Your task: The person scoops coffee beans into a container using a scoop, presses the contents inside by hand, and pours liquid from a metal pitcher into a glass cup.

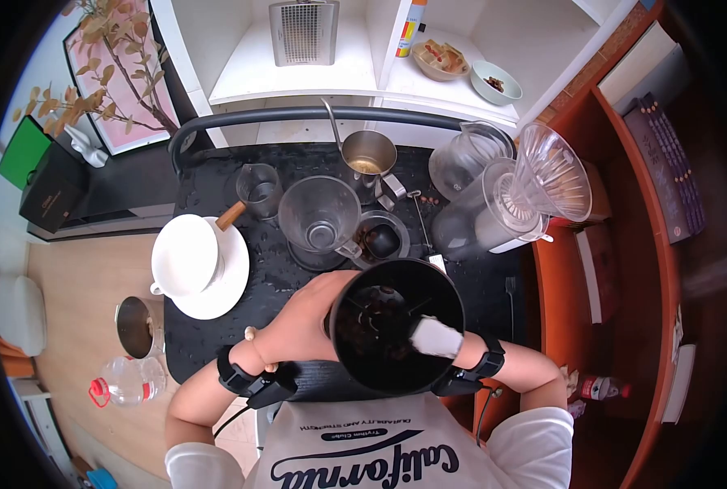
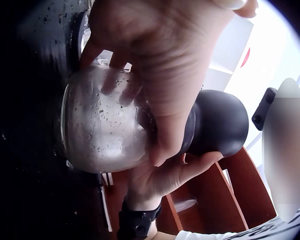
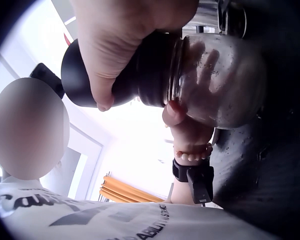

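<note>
A coffee grinder with a black upper part (image 1: 362, 354) and a clear glass jar (image 2: 102, 132) stands at the near edge of the black table, in front of the person's chest. From above, its open top shows dark beans low inside. My left hand (image 1: 302, 322) grips the glass jar, its fingers visible through the glass in the right wrist view. Around the black body curls my right hand (image 3: 122, 32), thumb along its side. Most of the right hand is hidden behind the grinder in the head view. A small white patch (image 1: 437, 337) overlaps the rim there.
Beyond the grinder stand a glass dripper (image 1: 321, 212), a metal gooseneck pot (image 1: 369, 151) and a small glass pitcher (image 1: 259, 191). A white cup (image 1: 186, 253) sits on a saucer at left. Right are a ribbed dripper (image 1: 551, 171) and glass carafe (image 1: 469, 163).
</note>
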The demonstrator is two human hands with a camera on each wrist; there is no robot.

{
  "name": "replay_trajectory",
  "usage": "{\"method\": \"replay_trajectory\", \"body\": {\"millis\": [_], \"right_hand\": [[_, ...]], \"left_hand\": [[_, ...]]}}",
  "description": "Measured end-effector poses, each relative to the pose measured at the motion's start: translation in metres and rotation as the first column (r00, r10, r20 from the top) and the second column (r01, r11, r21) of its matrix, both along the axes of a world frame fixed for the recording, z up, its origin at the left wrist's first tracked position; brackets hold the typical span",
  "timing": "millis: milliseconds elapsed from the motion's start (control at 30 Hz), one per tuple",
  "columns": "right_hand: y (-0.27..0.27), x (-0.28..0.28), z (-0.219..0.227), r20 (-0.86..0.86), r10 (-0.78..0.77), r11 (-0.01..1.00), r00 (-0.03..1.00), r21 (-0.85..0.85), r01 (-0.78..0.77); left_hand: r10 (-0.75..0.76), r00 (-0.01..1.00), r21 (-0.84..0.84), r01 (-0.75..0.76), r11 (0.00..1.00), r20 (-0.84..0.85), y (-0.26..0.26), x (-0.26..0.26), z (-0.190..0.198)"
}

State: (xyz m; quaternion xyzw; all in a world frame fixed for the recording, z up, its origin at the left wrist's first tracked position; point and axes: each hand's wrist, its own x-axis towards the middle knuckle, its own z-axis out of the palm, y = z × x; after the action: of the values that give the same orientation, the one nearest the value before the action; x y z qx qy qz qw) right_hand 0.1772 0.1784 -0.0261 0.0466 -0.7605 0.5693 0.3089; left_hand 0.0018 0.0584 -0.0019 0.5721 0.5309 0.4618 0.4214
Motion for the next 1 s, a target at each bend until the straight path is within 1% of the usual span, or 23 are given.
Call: {"method": "replay_trajectory", "body": {"millis": [33,100,200,233,267,300,367,400,467,533,567,600,633,667,700,733,800,833,867,900,933,967,1000], "right_hand": [[0.000,0.001,-0.008,-0.029,0.058,0.992,0.998,-0.115,-0.061],[-0.002,0.002,-0.021,-0.137,0.096,0.947,0.986,-0.291,-0.133],[-0.005,0.002,-0.018,-0.137,0.078,0.951,0.987,-0.288,-0.115],[-0.007,0.003,-0.017,-0.139,0.071,0.952,0.988,-0.285,-0.109],[-0.002,0.072,-0.015,-0.141,0.064,0.953,0.988,-0.284,-0.102],[0.004,0.142,-0.012,-0.143,0.055,0.954,0.988,-0.283,-0.094],[-0.008,0.117,-0.012,-0.153,0.037,0.958,0.988,-0.276,-0.078],[-0.016,0.091,-0.013,-0.160,0.028,0.961,0.987,-0.268,-0.071],[-0.028,0.033,-0.012,-0.179,0.009,0.967,0.984,-0.248,-0.054],[-0.022,-0.003,-0.006,-0.192,-0.012,0.973,0.981,-0.230,-0.033],[-0.002,-0.004,0.001,-0.197,-0.022,0.975,0.980,-0.222,-0.022],[0.040,0.033,0.015,-0.204,-0.031,0.977,0.979,-0.212,-0.013],[0.028,0.041,0.013,-0.210,-0.040,0.979,0.977,-0.204,-0.004],[0.019,0.061,0.022,-0.216,-0.051,0.980,0.975,-0.198,0.007],[0.027,0.051,0.014,-0.223,-0.061,0.981,0.973,-0.193,0.017],[0.038,0.050,0.019,-0.227,-0.068,0.982,0.971,-0.189,0.024],[0.042,0.058,0.023,-0.242,-0.075,0.984,0.967,-0.173,0.033],[0.039,0.061,0.024,-0.251,-0.078,0.986,0.965,-0.163,0.038],[0.031,0.065,0.026,-0.262,-0.083,0.987,0.961,-0.151,0.044],[0.022,0.053,0.022,-0.275,-0.088,0.989,0.957,-0.141,0.051],[0.022,0.045,0.024,-0.287,-0.094,0.990,0.953,-0.132,0.058],[0.028,0.023,0.028,-0.297,-0.099,0.990,0.950,-0.124,0.065],[0.024,0.026,0.028,-0.308,-0.105,0.991,0.946,-0.116,0.072]], "left_hand": [[-0.014,0.999,0.118,0.020,0.993,-0.049,0.001,0.000,-0.001],[-0.017,0.999,0.116,0.022,0.993,-0.043,0.003,0.001,0.007],[0.011,1.000,0.173,-0.014,0.985,0.018,0.007,0.001,0.026],[0.012,0.996,0.211,0.008,0.978,-0.092,0.008,-0.001,0.033],[0.017,0.979,0.244,0.033,0.969,-0.201,0.008,-0.002,0.037],[0.017,0.980,0.237,0.031,0.971,-0.196,0.009,-0.001,0.039],[-0.052,0.999,0.186,0.049,0.981,0.013,0.010,-0.001,0.042],[-0.047,0.994,0.257,0.071,0.964,-0.098,0.011,-0.002,0.046],[-0.069,0.995,0.231,0.083,0.969,-0.067,0.012,0.000,0.049],[-0.093,0.995,0.204,0.097,0.974,-0.029,0.011,0.001,0.045],[-0.161,0.985,0.140,0.169,0.976,-0.067,0.010,0.001,0.037],[-0.228,0.968,0.075,0.236,0.969,-0.101,0.010,0.000,0.033],[-0.252,0.959,0.119,0.267,0.956,-0.129,0.010,0.002,0.034],[-0.231,0.961,0.135,0.252,0.958,-0.152,0.009,0.002,0.033],[-0.210,0.962,0.151,0.237,0.960,-0.175,0.007,0.002,0.032],[-0.208,0.963,0.148,0.235,0.961,-0.173,0.005,0.001,0.033],[-0.088,0.986,0.098,0.103,0.990,-0.144,0.001,-0.002,0.042],[-0.084,0.986,0.101,0.100,0.990,-0.147,-0.002,-0.004,0.045],[-0.028,0.993,0.088,0.038,0.995,-0.113,-0.004,-0.006,0.048],[0.029,0.996,0.074,-0.023,0.997,-0.082,-0.006,-0.008,0.052],[0.070,0.996,0.111,-0.064,0.992,-0.054,-0.008,-0.010,0.058],[0.072,0.996,0.113,-0.066,0.991,-0.057,-0.009,-0.013,0.064],[0.121,0.988,0.152,-0.106,0.983,-0.098,-0.010,-0.018,0.070]]}}
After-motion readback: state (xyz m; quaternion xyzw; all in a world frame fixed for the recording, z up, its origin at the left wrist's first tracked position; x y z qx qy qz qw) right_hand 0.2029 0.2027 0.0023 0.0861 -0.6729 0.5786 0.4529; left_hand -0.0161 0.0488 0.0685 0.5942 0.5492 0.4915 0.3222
